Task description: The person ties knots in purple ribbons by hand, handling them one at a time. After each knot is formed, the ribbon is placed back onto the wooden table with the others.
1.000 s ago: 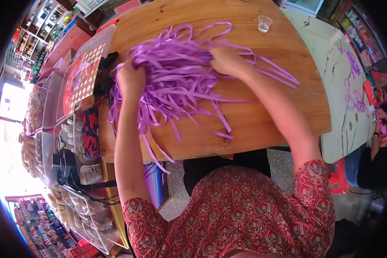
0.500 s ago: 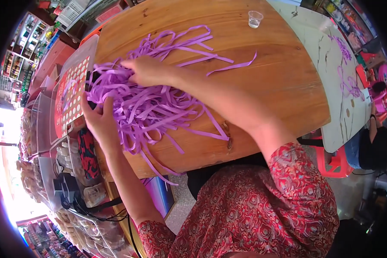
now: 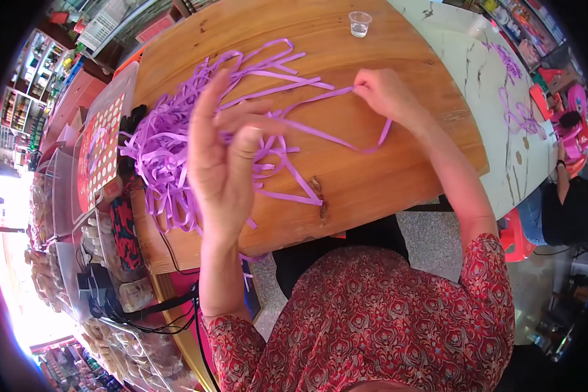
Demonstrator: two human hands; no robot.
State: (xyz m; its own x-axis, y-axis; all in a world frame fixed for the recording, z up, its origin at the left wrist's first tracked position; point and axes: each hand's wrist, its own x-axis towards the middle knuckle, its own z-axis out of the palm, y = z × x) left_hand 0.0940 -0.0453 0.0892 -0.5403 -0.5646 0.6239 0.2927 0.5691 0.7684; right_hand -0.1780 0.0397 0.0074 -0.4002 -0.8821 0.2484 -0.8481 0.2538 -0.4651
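A tangled heap of purple ribbon strips [image 3: 170, 140] covers the left part of the wooden table [image 3: 398, 170]. My right hand [image 3: 385, 91], out over the table to the right of the heap, pinches one purple ribbon [image 3: 326, 137]. From that pinch the ribbon runs back left toward the heap and also loops down below the hand. My left hand [image 3: 225, 157] is raised in front of the heap, its fingers spread and holding nothing. It covers part of the pile behind it.
A small clear plastic cup [image 3: 359, 25] stands at the table's far side. To the right, a white marbled table [image 3: 477, 85] bears more purple ribbon, with another person's arm [image 3: 562, 176] beside it. Clear bins [image 3: 65, 261] line the left edge, next to a red dotted box [image 3: 101, 157].
My right hand has moved from the heap to the right, drawing a ribbon out. My left hand has come off the pile, lifted and opened.
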